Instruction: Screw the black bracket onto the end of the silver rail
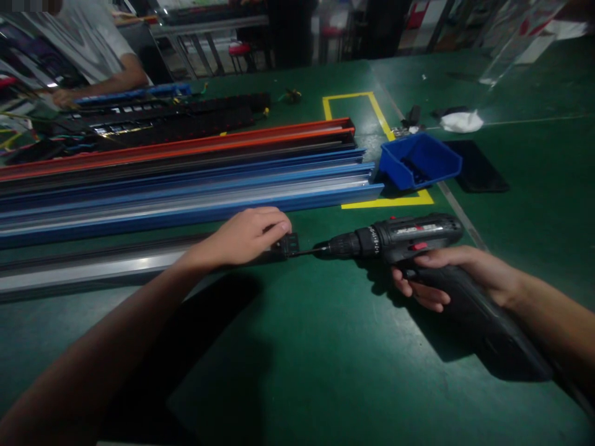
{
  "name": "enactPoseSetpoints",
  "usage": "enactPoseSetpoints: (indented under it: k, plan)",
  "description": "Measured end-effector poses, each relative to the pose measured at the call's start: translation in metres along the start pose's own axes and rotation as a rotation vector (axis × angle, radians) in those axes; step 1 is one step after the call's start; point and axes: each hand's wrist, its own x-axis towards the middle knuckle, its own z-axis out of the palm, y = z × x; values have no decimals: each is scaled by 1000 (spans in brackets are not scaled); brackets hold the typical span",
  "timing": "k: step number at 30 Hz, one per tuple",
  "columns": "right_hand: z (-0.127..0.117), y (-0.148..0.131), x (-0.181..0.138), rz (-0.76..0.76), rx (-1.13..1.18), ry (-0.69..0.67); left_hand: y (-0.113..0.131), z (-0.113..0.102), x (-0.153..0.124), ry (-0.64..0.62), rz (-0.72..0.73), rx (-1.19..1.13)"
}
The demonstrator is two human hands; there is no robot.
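My right hand (437, 279) is wrapped round the handle of a black cordless drill (413, 232). A thin bit (304, 252) runs left from its chuck, the tip at a small black end cap (292, 244). That cap sits at the right end of a long dark metal profile (116, 267) with a shiny strip, lying on the green table. My left hand (253, 235) is closed over the profile's end, with fingers and thumb gripping beside the cap. Whether the bit tip touches a screw is too small to tell.
Behind lie several long blue profiles (279, 198) and an orange profile (209, 144). A blue bin (421, 162) with small dark parts stands at the right, beside a dark flat object (478, 166). A white crumpled item (462, 121) lies farther back. Another person (97, 49) works at the far left.
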Motion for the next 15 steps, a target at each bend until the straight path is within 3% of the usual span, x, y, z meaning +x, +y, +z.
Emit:
enactPoseSetpoints:
  k: [15]
  plan:
    - [2, -2, -3, 3, 0, -15, -1, 1, 0, 8, 12, 7]
